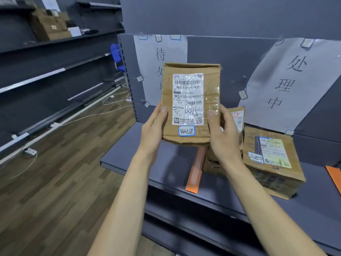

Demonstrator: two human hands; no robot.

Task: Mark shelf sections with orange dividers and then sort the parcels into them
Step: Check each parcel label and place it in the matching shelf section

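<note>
I hold a brown cardboard parcel [191, 103] upright above the grey shelf [129, 150], its white shipping label and a small blue-edged sticker facing me. My left hand [153, 130] grips its left edge, thumb on the front. My right hand [224, 132] grips its right edge the same way. An orange divider [195, 172] lies on the shelf below the parcel. Right of that divider stand a parcel [238, 117] partly hidden by my right hand and a larger box [271, 159]. A second orange divider [335, 174] shows at the far right.
Two white paper signs with handwritten characters are taped to the shelf's back panel, one [158, 56] behind the held parcel, one [289, 84] to the right. Dark shelving with boxes [49, 26] runs along the left. White cables [83, 117] trail over the wooden floor.
</note>
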